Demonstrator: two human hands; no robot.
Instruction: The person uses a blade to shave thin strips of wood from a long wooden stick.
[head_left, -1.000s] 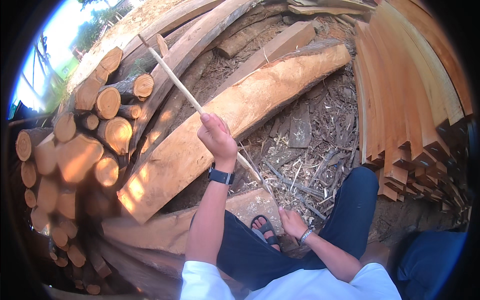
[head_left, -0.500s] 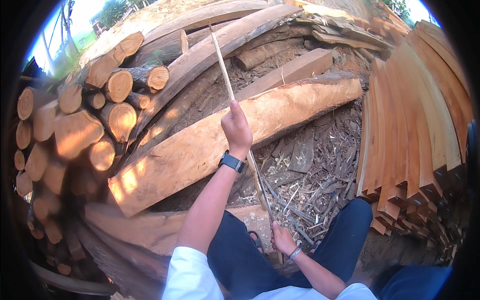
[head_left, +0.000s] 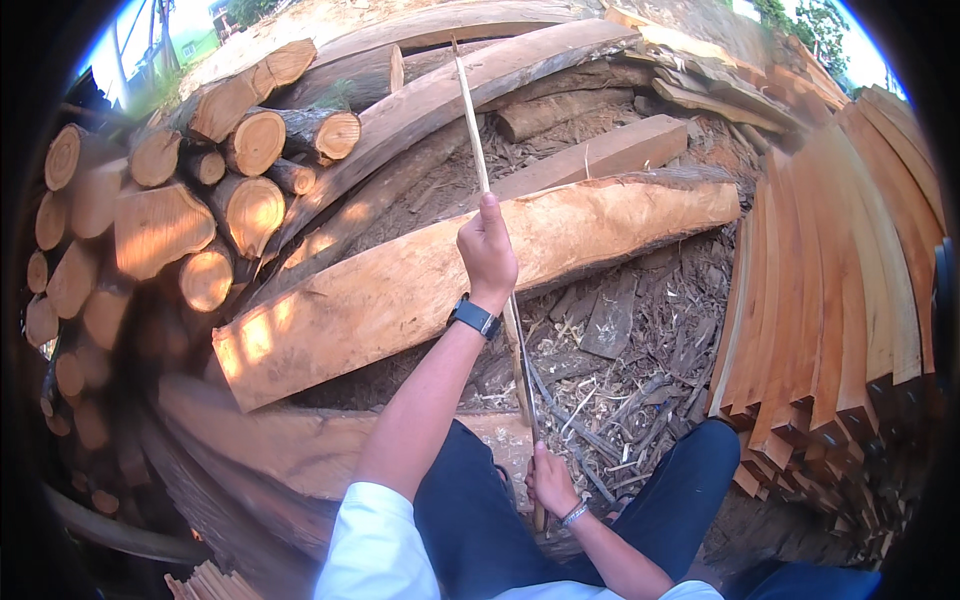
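Note:
My left hand (head_left: 488, 255), with a watch at the wrist, is closed around a long, pale stick (head_left: 468, 115), thumb laid along it. The stick slants from the far end, over the big timber, down toward my knees. Below the left hand, a thin dark long knife (head_left: 527, 375) lies along the stick's lower part. My right hand (head_left: 553, 480), with a bracelet at the wrist, is closed at the knife's near end; the handle is hidden in the fingers. The stick's lower end shows just beside that hand, between my legs.
A large sawn timber (head_left: 600, 222) lies across in front of me. Stacked logs (head_left: 254, 142) stand at the left, sawn planks (head_left: 830, 260) at the right. Bark and wood shavings (head_left: 640, 390) cover the ground. Another timber (head_left: 290, 445) lies near my legs.
The view has tilted slightly, so the scene sits turned. My right hand has moved a little leftward, closer to the stick. Both hands keep their hold.

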